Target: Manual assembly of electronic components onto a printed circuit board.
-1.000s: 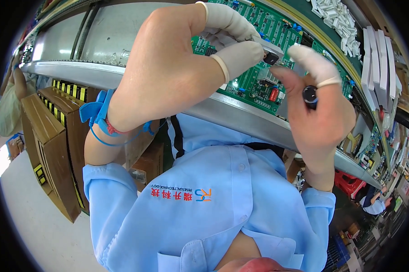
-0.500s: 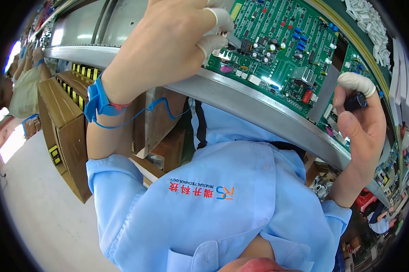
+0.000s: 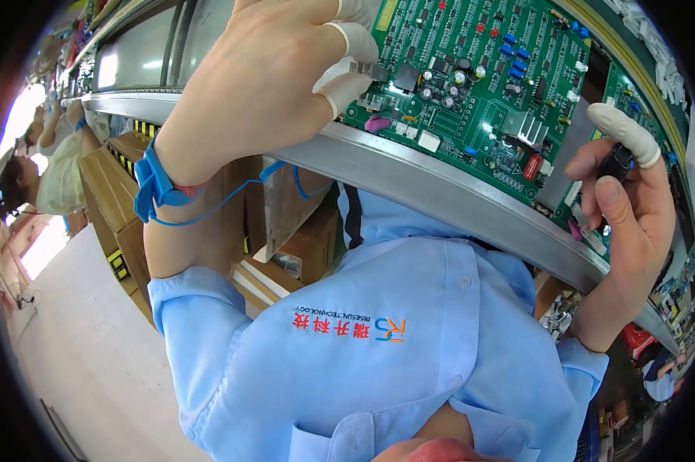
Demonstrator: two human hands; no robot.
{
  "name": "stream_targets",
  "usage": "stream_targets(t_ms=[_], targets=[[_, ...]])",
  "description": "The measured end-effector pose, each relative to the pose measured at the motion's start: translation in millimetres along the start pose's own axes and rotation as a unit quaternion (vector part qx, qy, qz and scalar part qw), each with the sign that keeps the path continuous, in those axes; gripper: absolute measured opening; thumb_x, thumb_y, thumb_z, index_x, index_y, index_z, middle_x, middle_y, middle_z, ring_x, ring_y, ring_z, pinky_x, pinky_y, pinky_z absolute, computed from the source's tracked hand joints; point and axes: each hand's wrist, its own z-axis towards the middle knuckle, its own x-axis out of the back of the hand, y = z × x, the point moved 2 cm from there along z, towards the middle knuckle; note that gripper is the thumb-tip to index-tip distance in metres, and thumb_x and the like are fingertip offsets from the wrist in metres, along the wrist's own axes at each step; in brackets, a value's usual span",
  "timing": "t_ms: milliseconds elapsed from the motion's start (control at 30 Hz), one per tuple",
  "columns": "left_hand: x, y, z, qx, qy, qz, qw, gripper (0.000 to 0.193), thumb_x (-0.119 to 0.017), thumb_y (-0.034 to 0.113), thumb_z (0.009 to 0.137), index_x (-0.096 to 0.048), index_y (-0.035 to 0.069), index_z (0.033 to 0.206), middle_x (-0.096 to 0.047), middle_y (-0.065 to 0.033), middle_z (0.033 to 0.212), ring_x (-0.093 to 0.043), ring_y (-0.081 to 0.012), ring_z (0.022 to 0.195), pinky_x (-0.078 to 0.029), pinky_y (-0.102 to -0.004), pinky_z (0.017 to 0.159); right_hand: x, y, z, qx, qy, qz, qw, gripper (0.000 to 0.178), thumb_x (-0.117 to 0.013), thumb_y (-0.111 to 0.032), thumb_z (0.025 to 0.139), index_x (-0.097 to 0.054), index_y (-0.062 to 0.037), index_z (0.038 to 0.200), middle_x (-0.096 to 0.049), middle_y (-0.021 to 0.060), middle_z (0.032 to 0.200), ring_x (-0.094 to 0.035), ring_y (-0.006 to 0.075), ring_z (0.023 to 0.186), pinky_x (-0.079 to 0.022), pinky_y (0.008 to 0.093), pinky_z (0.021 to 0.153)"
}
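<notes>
My left hand (image 3: 274,85), with white finger cots and a blue wrist strap (image 3: 159,185), reaches over the near left edge of a green circuit board (image 3: 455,115). Its fingertips are closed on a small grey part (image 3: 370,71), mostly hidden, beside a black square component (image 3: 407,76) on the board. My right hand (image 3: 632,200), a white cot on its index finger, is off the board's right side. Its curled fingers hold a small black part (image 3: 615,163) whose kind I cannot make out. The board carries blue, red and silver components and a metal heat sink (image 3: 526,128).
A metal rail (image 3: 440,173) runs along the near side of the board. Another green board (image 3: 618,85) lies to the right. White parts (image 3: 655,46) are heaped at the far right. Cardboard boxes (image 3: 116,192) stand at the left. Another person (image 3: 55,169) is at the far left.
My left hand has shifted slightly left with the grey part, apart from the black component's middle. My right hand has turned a little, tilting the black part. The whole view has shifted somewhat.
</notes>
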Motion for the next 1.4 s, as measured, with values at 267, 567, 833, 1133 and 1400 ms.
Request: stream_targets(t_ms=[267, 567, 833, 1133, 1400], targets=[[-44, -41, 6, -0.271, 0.252, -0.028, 0.928, 0.018, -0.074, 0.01, 0.068, -0.066, 0.011, 0.084, -0.055, -0.0043, 0.089, -0.055, -0.0229, 0.085, -0.027, -0.0486, 0.099, 2, -3, -2, 0.019, -0.004, -0.022, 1.0, 0.04, -0.054, -0.019, 0.094, -0.05, -0.0019, 0.13, -0.058, 0.007, 0.098, -0.043, 0.0038, 0.066, -0.033, 0.0157, 0.056], [-55, -45, 9, -0.351, 0.372, -0.052, 0.858, 0.016, -0.073, 0.009, 0.068, -0.066, 0.01, 0.082, -0.056, -0.0034, 0.087, -0.055, -0.0226, 0.084, -0.027, -0.0486, 0.1, -1, 1, -2, 0.026, -0.002, -0.039, 0.999, 0.04, -0.054, -0.019, 0.094, -0.05, -0.0021, 0.13, -0.058, 0.0065, 0.099, -0.044, 0.0038, 0.067, -0.033, 0.0158, 0.056], [-50, -39, 8, -0.344, 0.353, -0.027, 0.87, 0.013, -0.074, 0.012, 0.07, -0.068, 0.01, 0.082, -0.058, -0.0029, 0.087, -0.056, -0.022, 0.082, -0.028, -0.0486, 0.1, -1, 1, -3, 0.029, -0.003, -0.038, 0.999, 0.04, -0.053, -0.017, 0.094, -0.05, -0.0015, 0.131, -0.059, 0.0068, 0.101, -0.044, 0.0043, 0.068, -0.033, 0.0164, 0.057], [4, 14, 12, -0.068, -0.051, 0.118, 0.989, 0.013, -0.07, 0.008, 0.07, -0.07, 0.009, 0.083, -0.056, -0.0052, 0.075, -0.057, -0.023, 0.072, -0.029, -0.0478, 0.1, 4, 2, -1, 0.046, 0.031, -0.066, 0.996, 0.043, -0.052, -0.014, 0.094, -0.045, -0.0008, 0.134, -0.06, 0.0087, 0.104, -0.047, 0.0045, 0.07, -0.036, 0.0163, 0.058], [-20, -28, 17, -0.293, 0.29, -0.028, 0.911, 0.019, -0.071, 0.016, 0.075, -0.071, 0.008, 0.093, -0.058, -0.0046, 0.07, -0.057, -0.0223, 0.071, -0.032, -0.0442, 0.094, -6, -12, 5, -0.023, -0.015, 0.068, 0.997, 0.046, -0.062, -0.014, 0.087, -0.046, 0.0021, 0.127, -0.061, 0.0157, 0.102, -0.051, 0.0073, 0.068, -0.043, 0.0177, 0.056]])
